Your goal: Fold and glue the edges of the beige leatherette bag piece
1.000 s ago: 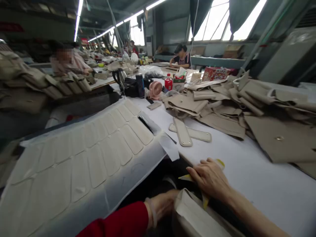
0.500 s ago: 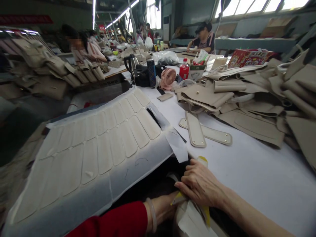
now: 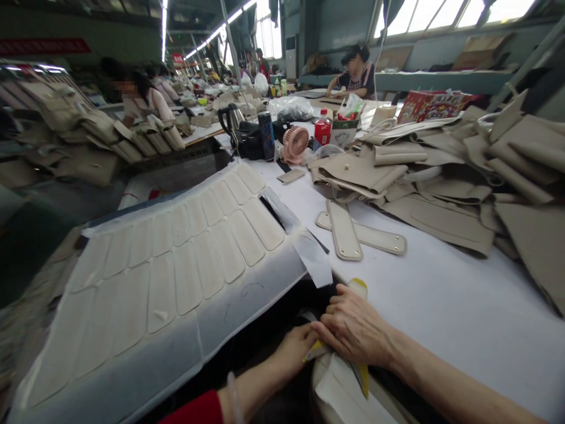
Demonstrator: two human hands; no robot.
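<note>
At the table's near edge, my right hand (image 3: 355, 324) is closed on a pale strip with yellow edges (image 3: 359, 287), whose end sticks out above the knuckles. My left hand (image 3: 293, 350) touches it from the left, fingers pressed together near a yellow-edged corner; what they pinch is too small to make out. Below both hands lies a beige piece with a white sheet (image 3: 348, 388). Two beige straps with metal studs, one (image 3: 345, 231) crossed over the other (image 3: 383, 240), rest on the white table beyond.
A slanted board with rows of pale rounded pieces (image 3: 189, 282) fills the left. Beige bag parts (image 3: 436, 218) are heaped at the right. A pink fan (image 3: 295, 144), a red bottle (image 3: 322, 128) and a dark flask (image 3: 265, 135) stand behind. Other people sit farther off.
My left hand has moved up out of the gap beside my right hand, showing more fingers. The bracelet and red sleeve have shifted down and left. The view has turned slightly.
</note>
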